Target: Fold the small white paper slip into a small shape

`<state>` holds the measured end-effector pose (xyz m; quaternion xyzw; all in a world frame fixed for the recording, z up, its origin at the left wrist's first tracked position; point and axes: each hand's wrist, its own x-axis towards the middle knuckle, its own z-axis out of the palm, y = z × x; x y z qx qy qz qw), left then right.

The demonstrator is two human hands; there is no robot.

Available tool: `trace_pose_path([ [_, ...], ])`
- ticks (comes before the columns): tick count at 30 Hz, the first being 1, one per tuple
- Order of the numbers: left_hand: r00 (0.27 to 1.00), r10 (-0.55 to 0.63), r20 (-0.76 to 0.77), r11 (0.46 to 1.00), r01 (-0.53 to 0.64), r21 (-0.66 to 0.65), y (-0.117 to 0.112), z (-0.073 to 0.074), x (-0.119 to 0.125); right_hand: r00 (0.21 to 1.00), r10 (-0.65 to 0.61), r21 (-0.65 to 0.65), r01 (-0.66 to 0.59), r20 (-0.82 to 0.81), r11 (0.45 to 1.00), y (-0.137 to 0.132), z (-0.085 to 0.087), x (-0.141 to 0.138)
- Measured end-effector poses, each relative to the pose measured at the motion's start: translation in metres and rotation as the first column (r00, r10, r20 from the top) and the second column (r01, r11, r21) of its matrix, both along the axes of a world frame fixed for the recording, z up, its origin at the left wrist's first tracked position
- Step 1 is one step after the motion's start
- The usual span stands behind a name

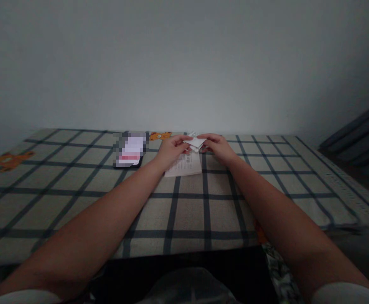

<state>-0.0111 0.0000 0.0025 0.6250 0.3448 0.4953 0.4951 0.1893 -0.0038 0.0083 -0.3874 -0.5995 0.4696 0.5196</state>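
Observation:
Between my two hands is a small folded piece of white paper (pixel 196 142), with dark print showing along some of its edges. My left hand (pixel 174 148) pinches its left side between thumb and fingers. On the right side, my right hand (pixel 217 147) grips it the same way. The paper is held just above a printed sheet (pixel 187 165), which lies on the checked tablecloth below my hands. The far part of that sheet is hidden behind my left hand and the folded paper.
A phone (pixel 130 150) with a blurred-out screen lies left of my hands. The checked tablecloth (pixel 189 215) covers the table and has orange bear figures (pixel 159 136) on it. A plain wall (pixel 184 67) rises behind the table. Dark slats (pixel 358 122) stand at the far right.

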Motion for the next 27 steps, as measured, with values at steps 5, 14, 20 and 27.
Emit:
trace_pose_path([
  [5,0.999,-0.022,0.025,1.0,0.023,-0.01,0.002,0.002,-0.003,1.0,-0.011,-0.013,0.012,0.02,1.0,0.003,-0.003,0.001],
  [14,0.991,-0.108,-0.074,0.994,0.106,-0.028,0.005,0.005,-0.011,0.998,0.036,-0.018,-0.035,0.044,0.999,0.005,-0.007,0.005],
  [20,0.991,-0.116,-0.073,0.993,0.116,-0.014,0.01,0.002,-0.013,0.996,0.051,0.0,-0.051,0.067,0.999,0.004,-0.007,0.003],
  [27,0.997,-0.062,-0.042,0.997,0.064,0.044,0.013,-0.001,-0.012,0.999,-0.007,-0.003,0.007,0.036,1.0,0.001,-0.001,0.001],
])
